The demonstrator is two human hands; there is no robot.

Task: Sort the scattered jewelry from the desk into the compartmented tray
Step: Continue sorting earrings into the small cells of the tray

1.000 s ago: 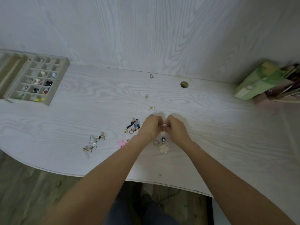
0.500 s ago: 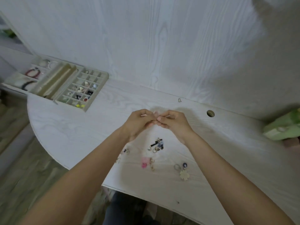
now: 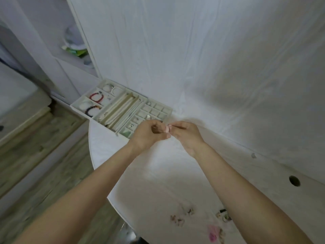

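Both my hands, left (image 3: pixel 149 133) and right (image 3: pixel 183 133), pinched something tiny I couldn't identify; over the cream compartmented tray (image 3: pixel 159 107) at the surface's far-left corner, a slack grip risked the wrong cell.

Round cable hole (image 3: pixel 294 181) in desktop; wood-plank floor (image 3: pixel 35 148) left; green item (image 3: pixel 77 51) on shelf.

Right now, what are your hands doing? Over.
Left hand and right hand curled together, pinching something tiny. Hovering beside tray. More jewelry left on desk. Nothing blocking.

Bare desk (image 3: pixel 158 173) below hands, tray (image 3: pixel 121 110) against wall (image 3: pixel 193 59)
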